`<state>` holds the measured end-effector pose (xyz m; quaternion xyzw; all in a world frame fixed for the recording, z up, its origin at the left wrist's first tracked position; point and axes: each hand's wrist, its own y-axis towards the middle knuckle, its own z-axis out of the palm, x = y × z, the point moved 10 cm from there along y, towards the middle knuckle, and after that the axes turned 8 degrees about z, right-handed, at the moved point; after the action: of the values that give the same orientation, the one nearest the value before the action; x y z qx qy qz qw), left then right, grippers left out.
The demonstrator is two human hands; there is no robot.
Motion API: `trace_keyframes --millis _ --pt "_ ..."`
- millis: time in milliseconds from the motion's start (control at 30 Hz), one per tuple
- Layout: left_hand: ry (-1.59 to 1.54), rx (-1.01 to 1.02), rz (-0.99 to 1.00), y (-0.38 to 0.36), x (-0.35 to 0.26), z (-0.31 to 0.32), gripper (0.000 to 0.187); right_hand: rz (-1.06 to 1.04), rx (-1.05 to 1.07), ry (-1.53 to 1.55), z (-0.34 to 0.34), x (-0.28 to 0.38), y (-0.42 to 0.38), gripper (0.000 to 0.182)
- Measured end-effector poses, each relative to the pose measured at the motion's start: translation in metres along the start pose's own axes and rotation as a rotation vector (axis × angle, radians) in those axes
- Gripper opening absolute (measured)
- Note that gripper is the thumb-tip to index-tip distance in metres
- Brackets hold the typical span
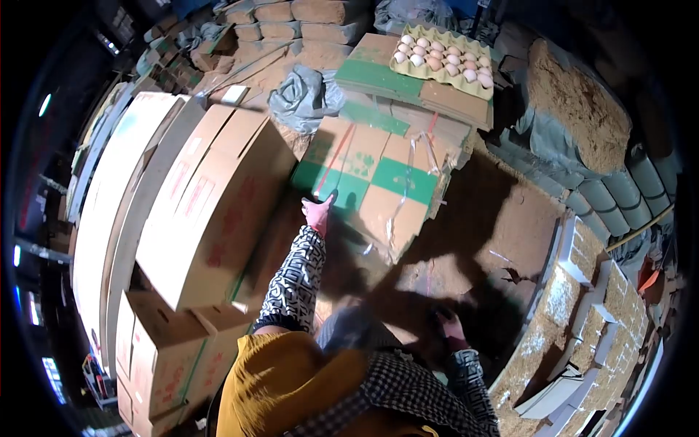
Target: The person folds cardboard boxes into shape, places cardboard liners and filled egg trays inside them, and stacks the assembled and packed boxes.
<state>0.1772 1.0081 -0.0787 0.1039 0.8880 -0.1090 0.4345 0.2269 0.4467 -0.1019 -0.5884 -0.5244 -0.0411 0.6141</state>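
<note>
Right hand [453, 333]: nearest of all, low in deep shadow just above its patterned cuff; whether it grips or lies open cannot be told; it hangs over the dusty floor [510, 218], touching nothing that can be made out
Left sleeve [295, 277]: black-and-white patterned, running from the near body up and away toward the cartons
Left hand [318, 213]: arm stretched out, fingers loosely spread and not closed round anything; fingertips reach the near-left edge of the flattened carton [378, 186], seemingly touching it
Flattened carton: brown card with green blocks, lying tilted at mid-distance, its near edge toward the floor; loose clear strapping [411, 182] trails across it
Box stack [211, 211]: long brown cartons with red print, just left of the left hand; open-flapped boxes [156, 357] sit nearer, at lower left
Filled trays [582, 291]: rows packed with a tan husk-like fill, along the right side, well apart from both hands
Flat card pile [415, 91]: more green-and-brown sheets stacked beyond the tilted carton
Egg tray [443, 60]: yellow tray of pale eggs resting on the far end of that pile
Husk heap [579, 102]: tan mound at far right, over grey sheeting
Sacks [306, 18]: brown sacks stacked at the far back
</note>
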Motion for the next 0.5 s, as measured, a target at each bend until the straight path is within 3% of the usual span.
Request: trace_keyframes --millis 67,133,167,200,233,333,400,467,500 --pt "0.072 0.02 -0.105 0.023 0.007 0.007 0.095 0.022 -0.128 -0.03 -0.006 0.06 0.04 0.039" --pt "0.137 0.051 -0.095 0.029 0.016 -0.01 0.063 0.104 -0.21 0.144 0.001 0.041 0.125 0.03" --pt "0.045 0.08 -0.063 0.036 0.043 -0.011 0.051 0.106 -0.139 0.316 0.021 0.075 0.133 0.026" --pt "-0.109 0.327 -0.081 0.039 0.075 0.008 0.05 0.1 -0.073 0.498 0.043 0.112 0.138 0.021" --pt "0.205 0.444 -0.146 0.037 0.101 -0.002 0.041 0.199 0.057 0.688 0.064 0.087 0.18 0.016" --pt "-0.189 0.407 -0.141 0.069 0.246 -0.007 0.029 0.208 -0.062 0.837 0.096 0.12 0.208 0.024" --pt "-0.43 0.508 -0.229 0.051 0.159 -0.013 0.027 0.042 -0.053 0.744 0.096 0.125 0.225 0.029" --pt "-0.489 0.695 -0.347 0.021 0.047 -0.006 0.026 0.125 -0.075 0.641 0.091 0.108 0.223 0.032" --pt "-0.468 0.742 -0.384 0.012 0.008 0.003 0.026 0.372 -0.086 0.541 0.092 0.112 0.208 0.034"
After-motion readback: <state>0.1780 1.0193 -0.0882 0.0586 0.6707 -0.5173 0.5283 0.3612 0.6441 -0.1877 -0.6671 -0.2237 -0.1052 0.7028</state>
